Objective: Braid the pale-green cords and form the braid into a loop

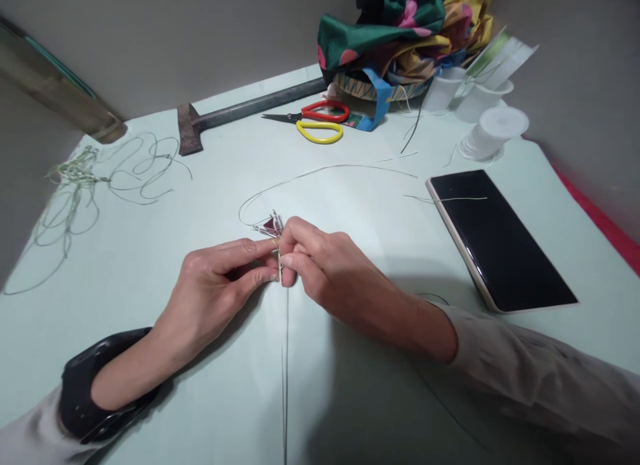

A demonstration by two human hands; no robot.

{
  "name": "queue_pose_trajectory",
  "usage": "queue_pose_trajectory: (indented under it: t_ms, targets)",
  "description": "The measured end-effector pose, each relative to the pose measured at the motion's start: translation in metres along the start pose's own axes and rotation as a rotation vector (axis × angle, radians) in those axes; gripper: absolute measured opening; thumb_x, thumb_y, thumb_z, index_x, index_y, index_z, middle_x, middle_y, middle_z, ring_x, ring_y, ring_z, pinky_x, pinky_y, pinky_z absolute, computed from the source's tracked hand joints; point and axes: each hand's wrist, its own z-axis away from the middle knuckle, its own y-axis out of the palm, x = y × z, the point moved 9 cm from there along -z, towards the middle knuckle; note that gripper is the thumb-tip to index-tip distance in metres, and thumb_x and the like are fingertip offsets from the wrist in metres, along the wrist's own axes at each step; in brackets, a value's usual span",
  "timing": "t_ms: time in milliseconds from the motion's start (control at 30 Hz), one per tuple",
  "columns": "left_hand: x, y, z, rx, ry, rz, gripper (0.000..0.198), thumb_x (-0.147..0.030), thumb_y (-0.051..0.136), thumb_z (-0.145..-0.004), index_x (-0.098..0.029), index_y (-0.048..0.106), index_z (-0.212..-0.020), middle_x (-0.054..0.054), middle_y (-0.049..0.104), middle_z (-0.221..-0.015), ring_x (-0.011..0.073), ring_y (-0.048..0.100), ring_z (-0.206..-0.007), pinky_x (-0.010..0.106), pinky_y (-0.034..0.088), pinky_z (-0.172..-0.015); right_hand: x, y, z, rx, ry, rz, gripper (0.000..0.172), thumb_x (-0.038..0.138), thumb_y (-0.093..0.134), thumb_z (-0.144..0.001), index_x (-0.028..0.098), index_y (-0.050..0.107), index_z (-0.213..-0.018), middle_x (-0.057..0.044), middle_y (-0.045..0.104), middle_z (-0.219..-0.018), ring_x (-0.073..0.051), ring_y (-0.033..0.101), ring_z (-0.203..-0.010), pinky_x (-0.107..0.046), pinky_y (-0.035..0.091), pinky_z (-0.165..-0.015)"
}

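My left hand (pixel 220 271) and my right hand (pixel 320 261) meet over the middle of the table, both with fingers pinched on a pale green cord (pixel 279 265). Just beyond the fingertips lies a small piece with a dark red centre and silvery, strand-like edges (pixel 270 225), partly hidden by my right fingers. From the pinch, thin cord strands (pixel 285 378) run straight down to the near edge of the view. Another loop of thin cord (pixel 300 175) curves away behind the piece towards the right.
Red-and-yellow-handled scissors (pixel 320 125) and a hammer-like tool (pixel 190 128) lie at the back. Tangled green cords (pixel 77 171) are at left. A phone (pixel 500 241), white thread spools (pixel 493 135) and a basket (pixel 385 88) heaped with colourful cloth (pixel 380 41) stand on the right.
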Motion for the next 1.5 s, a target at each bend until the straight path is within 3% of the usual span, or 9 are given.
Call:
queue_pose_trajectory:
  t_ms: [267,367,533,667,867,1100,1333,1500]
  targets:
    - [0.011,0.002,0.002,0.023,-0.078,0.090,0.027,-0.033,0.083,-0.086,-0.030,0.084,-0.113,0.001,0.084,-0.086,0.0184,0.074,-0.066,0.027,0.059,-0.062,0.001,-0.002,0.001,-0.009,0.129,-0.044,0.003,0.021,0.044,-0.092,0.024,0.043,-0.091,0.005,0.058,-0.074,-0.013,0.046,-0.064,-0.031,0.032,-0.066]
    - [0.009,0.000,0.002,0.009,-0.048,0.106,0.023,-0.032,0.084,-0.086,-0.031,0.085,-0.108,0.002,0.085,-0.092,0.0207,0.077,-0.077,0.028,0.061,-0.069,0.001,-0.002,0.002,-0.005,0.171,-0.095,0.008,0.020,0.048,-0.090,0.025,0.042,-0.093,0.006,0.060,-0.073,-0.013,0.045,-0.062,-0.031,0.032,-0.065]
    - [0.005,0.000,0.000,0.019,-0.061,0.195,0.010,-0.033,0.080,-0.090,-0.033,0.087,-0.097,0.002,0.082,-0.082,0.0190,0.074,-0.074,0.029,0.060,-0.071,-0.004,0.005,0.004,0.054,0.189,-0.225,0.017,0.021,0.050,-0.093,0.026,0.042,-0.107,0.008,0.066,-0.074,-0.010,0.046,-0.052,-0.027,0.037,-0.059]
    - [0.008,-0.001,-0.001,-0.008,-0.105,0.224,0.008,-0.033,0.081,-0.089,-0.036,0.088,-0.093,0.002,0.082,-0.089,0.0191,0.072,-0.080,0.030,0.060,-0.076,-0.007,0.007,0.003,0.052,0.180,-0.288,0.026,0.024,0.052,-0.093,0.027,0.044,-0.117,0.008,0.068,-0.077,-0.008,0.050,-0.048,-0.024,0.040,-0.054]
    - [0.015,0.001,0.002,-0.021,-0.174,0.289,0.006,-0.031,0.084,-0.085,-0.036,0.087,-0.085,0.003,0.079,-0.089,0.0202,0.070,-0.083,0.031,0.059,-0.073,-0.009,0.006,0.002,0.044,0.194,-0.236,0.029,0.024,0.051,-0.092,0.026,0.046,-0.121,0.007,0.068,-0.073,-0.008,0.050,-0.046,-0.025,0.041,-0.058]
    - [0.016,0.001,0.003,-0.052,-0.168,0.295,0.015,-0.023,0.083,-0.085,-0.038,0.086,-0.081,0.001,0.076,-0.092,0.0198,0.067,-0.093,0.033,0.057,-0.085,-0.008,0.007,0.001,0.046,0.110,-0.113,0.030,0.023,0.043,-0.095,0.025,0.046,-0.125,0.012,0.052,-0.048,-0.012,0.049,-0.047,-0.026,0.039,-0.062]
    - [0.022,0.001,0.006,-0.063,-0.201,0.326,0.016,-0.022,0.084,-0.083,-0.038,0.086,-0.082,0.000,0.076,-0.095,0.0188,0.067,-0.095,0.032,0.056,-0.091,-0.006,0.009,0.000,0.037,0.155,-0.062,0.047,0.017,0.043,-0.093,0.017,0.045,-0.141,0.011,0.053,-0.046,-0.015,0.057,-0.049,-0.029,0.043,-0.065]
    - [0.022,0.000,0.006,-0.088,-0.189,0.368,0.010,-0.025,0.086,-0.083,-0.035,0.086,-0.080,0.000,0.077,-0.091,0.0167,0.067,-0.091,0.025,0.055,-0.084,-0.006,0.011,-0.002,0.062,0.150,-0.034,0.056,0.015,0.044,-0.092,0.015,0.041,-0.149,0.012,0.053,-0.050,-0.015,0.059,-0.051,-0.031,0.044,-0.066]
